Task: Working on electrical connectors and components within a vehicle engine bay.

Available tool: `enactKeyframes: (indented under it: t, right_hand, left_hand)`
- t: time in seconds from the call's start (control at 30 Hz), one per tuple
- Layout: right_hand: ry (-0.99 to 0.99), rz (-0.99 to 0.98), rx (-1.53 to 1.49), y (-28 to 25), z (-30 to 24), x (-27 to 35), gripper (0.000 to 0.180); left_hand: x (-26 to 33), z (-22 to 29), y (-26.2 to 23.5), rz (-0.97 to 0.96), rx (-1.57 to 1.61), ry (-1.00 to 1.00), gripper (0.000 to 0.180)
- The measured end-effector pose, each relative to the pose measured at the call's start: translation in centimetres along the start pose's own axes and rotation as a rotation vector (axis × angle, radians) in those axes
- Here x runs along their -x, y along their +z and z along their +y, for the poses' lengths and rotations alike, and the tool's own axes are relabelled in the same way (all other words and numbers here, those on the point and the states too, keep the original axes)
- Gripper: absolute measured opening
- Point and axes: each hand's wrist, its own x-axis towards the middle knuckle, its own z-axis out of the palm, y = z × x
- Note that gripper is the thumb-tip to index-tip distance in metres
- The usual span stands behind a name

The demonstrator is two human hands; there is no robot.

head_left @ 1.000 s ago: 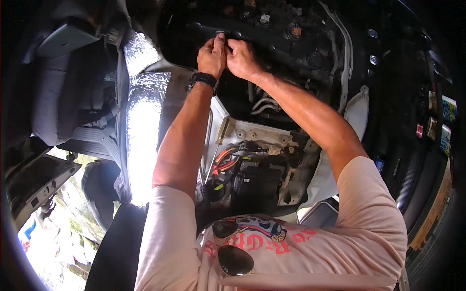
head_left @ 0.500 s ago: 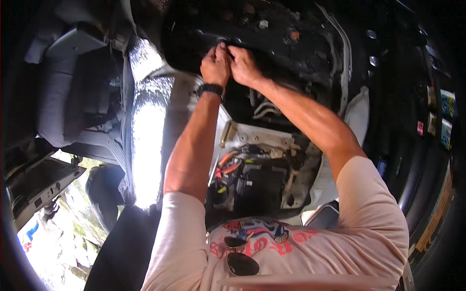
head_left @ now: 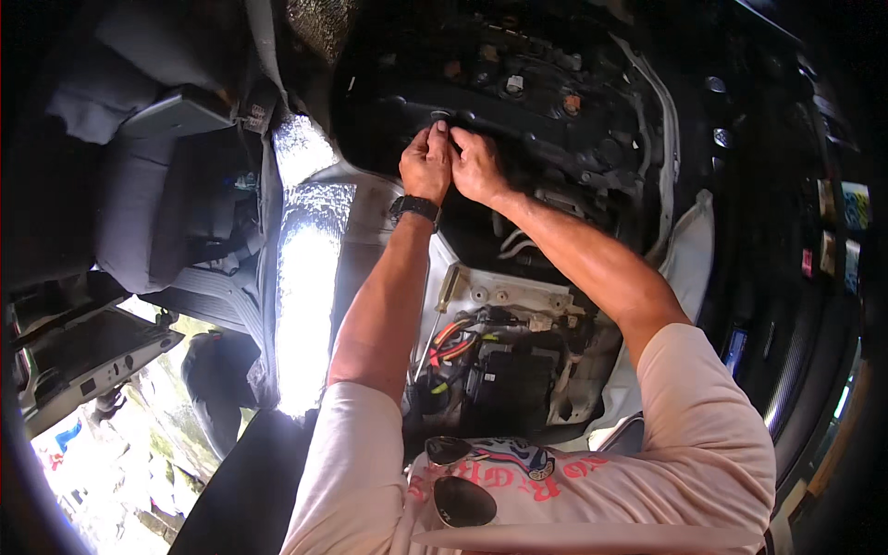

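Both hands up at the far edge of the engine bay, fingertips meeting on one small dark round fitting (head_left: 438, 117) on the black engine cover (head_left: 518, 102). Left hand (head_left: 425, 165) pinched on the fitting from its own side, thumb and forefinger closed around it, a dark wristwatch (head_left: 413, 207) just behind on the wrist. Right hand (head_left: 475, 165) touching the left, fingers curled onto the same fitting from the other side. Fitting sat directly beyond the fingertips, mostly hidden by them (kind of part not to be told for sure, perhaps a cap or a plug). Judged small, light and rigid, probably plastic or metal, likely a bit greasy and so slippery; best taken by the rim with fingertips, not by the palm. Nearer than the wrists, below the forearms, an open white-walled recess (head_left: 518, 298) of the body, holding a black boxy unit (head_left: 504, 393) and a bundle of orange, red and yellow wires (head_left: 453, 338). Well off beyond the left hand, toward the left, a bright strip of silver heat-shield foil (head_left: 305, 277) and a grey seat (head_left: 139, 213). Sunglasses (head_left: 460, 499) hung at the shirt collar, close to the body.
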Motion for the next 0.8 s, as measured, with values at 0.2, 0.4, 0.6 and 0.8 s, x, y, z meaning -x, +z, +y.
enactKeyframes:
  t: [0.2,0.4,0.6,0.8]
  right_hand:
    - [-0.127,0.05,0.02,-1.2,1.8,0.1,0.018]
    - [0.16,-0.291,-0.292,-4.6,-0.4,0.3,0.034]
    - [0.148,-0.041,-0.315,-10.0,3.3,2.2,0.029]
    - [-0.147,0.203,0.196,-15.7,3.9,0.6,0.023]
  left_hand:
    - [0.5,0.3,1.0,-0.007,0.037,-0.001,0.036]
    - [-1.0,1.8,-4.4,-0.364,0.58,-0.615,0.054]
    - [2.8,1.3,-6.3,-0.192,0.51,-0.318,0.033]
    - [7.4,3.0,-3.5,-0.009,-0.015,0.03,0.049]
